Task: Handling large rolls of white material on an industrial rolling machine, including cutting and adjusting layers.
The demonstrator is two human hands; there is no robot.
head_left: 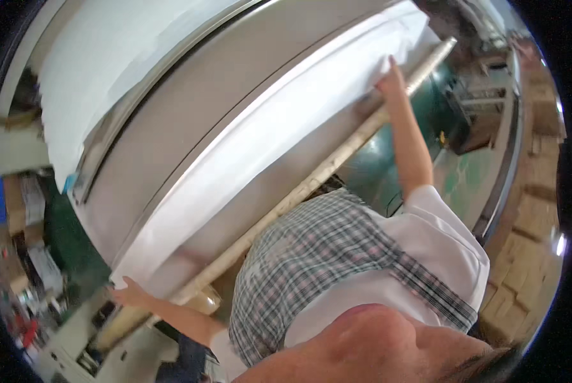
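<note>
A long band of white sheet material (279, 121), cloth or film I cannot tell, lies folded lengthwise across a grey-beige machine bed (171, 127). My right hand (391, 78) is closed on its near edge toward the far right end, thumb up. At the near left end, my left hand (131, 295) grips the sheet's corner by the bed's edge; some of its fingers are hidden. Between my body and the bed runs a long pale roller or tube (318, 175), with my right forearm reaching over it.
A wider white sheet (126, 57) hangs beyond a metal rail (165, 70) at the far side. Cartons and small items (34, 223) stand at the left. Stacked brown boxes (528, 223) line the right side, past a dark rail (503, 172).
</note>
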